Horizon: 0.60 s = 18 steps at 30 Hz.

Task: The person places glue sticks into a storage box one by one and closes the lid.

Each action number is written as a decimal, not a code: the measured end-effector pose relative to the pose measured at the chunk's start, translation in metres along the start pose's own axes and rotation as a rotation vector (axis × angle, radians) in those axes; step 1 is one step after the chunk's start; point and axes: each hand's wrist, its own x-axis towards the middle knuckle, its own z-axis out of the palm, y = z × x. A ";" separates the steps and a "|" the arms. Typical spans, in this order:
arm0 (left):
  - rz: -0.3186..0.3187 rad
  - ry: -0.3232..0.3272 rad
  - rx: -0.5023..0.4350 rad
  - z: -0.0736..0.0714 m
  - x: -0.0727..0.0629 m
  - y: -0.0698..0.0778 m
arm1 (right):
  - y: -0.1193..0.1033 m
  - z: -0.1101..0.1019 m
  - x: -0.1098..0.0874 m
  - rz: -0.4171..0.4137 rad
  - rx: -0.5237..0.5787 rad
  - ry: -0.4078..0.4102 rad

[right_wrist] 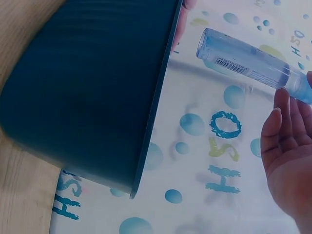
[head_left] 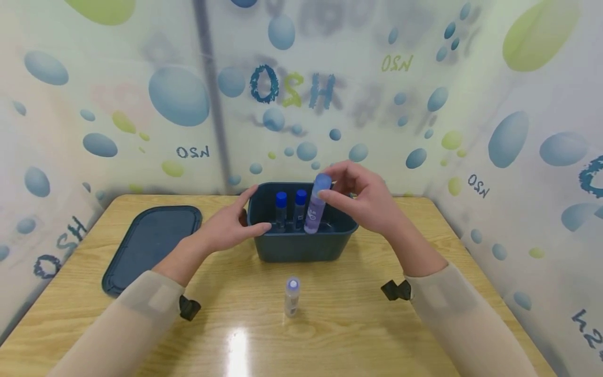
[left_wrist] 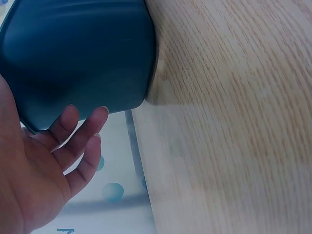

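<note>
My right hand (head_left: 365, 196) pinches a slim clear purple-tinted bottle (head_left: 314, 212) by its blue cap, tilted over the right half of a dark blue plastic bin (head_left: 301, 248). The right wrist view shows the bottle (right_wrist: 248, 61) apart from the bin's rim, a barcode label on its side. At the bin's left end, my left hand (head_left: 231, 222) is spread, thumb on the near rim and index finger at the far corner. Its other fingers (left_wrist: 85, 163) hang loosely beside the wall. Inside stand two slim bottles with dark blue caps, the left (head_left: 281, 209) and the middle one (head_left: 299, 209).
A small clear bottle (head_left: 292, 297) with a pale cap stands on the wooden table (head_left: 358, 324) in front of the bin. Left of the bin lies a dark blue lid (head_left: 155, 243). Patterned walls (head_left: 282, 131) enclose the table's back and sides.
</note>
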 end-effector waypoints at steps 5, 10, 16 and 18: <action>-0.004 -0.005 -0.005 0.000 0.000 0.001 | 0.007 0.001 0.009 0.073 -0.013 0.020; -0.008 -0.004 -0.008 0.000 -0.001 0.002 | 0.020 0.005 0.016 0.136 0.000 0.012; -0.009 -0.003 -0.007 0.000 -0.001 0.000 | 0.034 0.017 0.023 0.153 -0.006 -0.014; -0.009 -0.003 -0.009 0.000 -0.001 0.000 | 0.038 0.022 0.025 0.147 -0.007 -0.021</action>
